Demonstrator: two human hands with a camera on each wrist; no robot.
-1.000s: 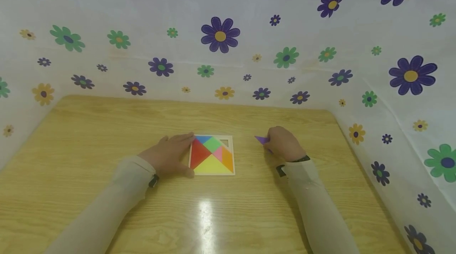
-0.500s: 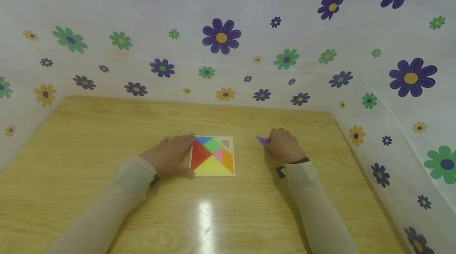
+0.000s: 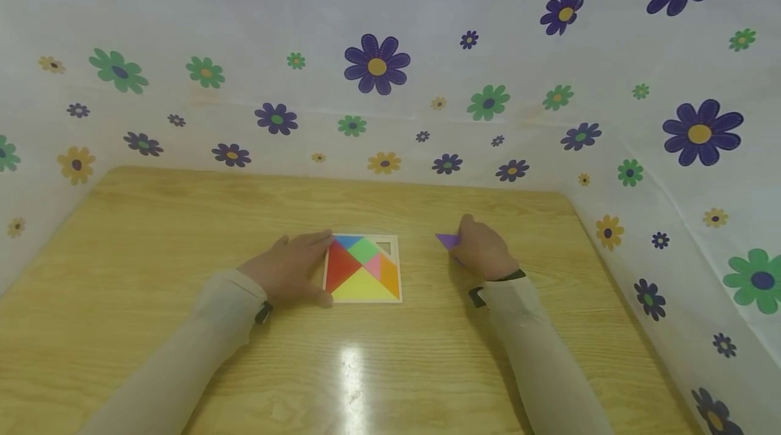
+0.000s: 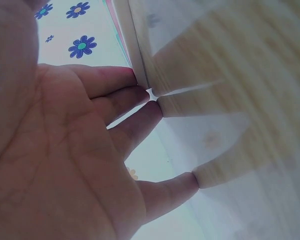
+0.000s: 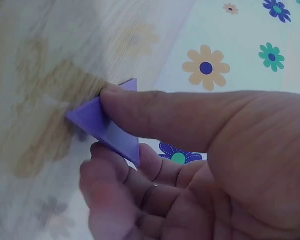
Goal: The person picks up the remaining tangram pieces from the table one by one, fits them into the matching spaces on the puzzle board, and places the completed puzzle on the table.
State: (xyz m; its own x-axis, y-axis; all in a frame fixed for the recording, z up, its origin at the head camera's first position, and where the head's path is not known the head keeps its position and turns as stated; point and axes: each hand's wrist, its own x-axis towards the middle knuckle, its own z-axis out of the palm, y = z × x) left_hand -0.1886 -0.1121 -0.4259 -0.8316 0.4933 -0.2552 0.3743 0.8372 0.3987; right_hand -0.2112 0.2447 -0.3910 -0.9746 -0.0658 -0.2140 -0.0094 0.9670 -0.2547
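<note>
A square tangram tray (image 3: 399, 272) with a pale frame lies mid-table. Red (image 3: 343, 267), yellow (image 3: 365, 287), orange (image 3: 389, 276), pink, green (image 3: 364, 249) and blue pieces fill most of it, and a triangular gap shows at its far right corner. My left hand (image 3: 287, 272) rests along the tray's left edge, thumb at the near corner and fingers at the far one, fairly straight. To the right of the tray, my right hand (image 3: 486, 252) pinches a purple triangle piece (image 5: 90, 118) between thumb and curled fingers. Part of the piece is hidden behind the thumb.
The wooden table (image 3: 244, 367) has a glossy surface with a bright reflection in front of the tray. A white flower-print cloth (image 3: 317, 83) rises along its back and both sides. Each wrist carries a dark strap.
The right hand has turned slightly, and the purple triangle shows a bit more of its face. Left hand and tray stay in place.
</note>
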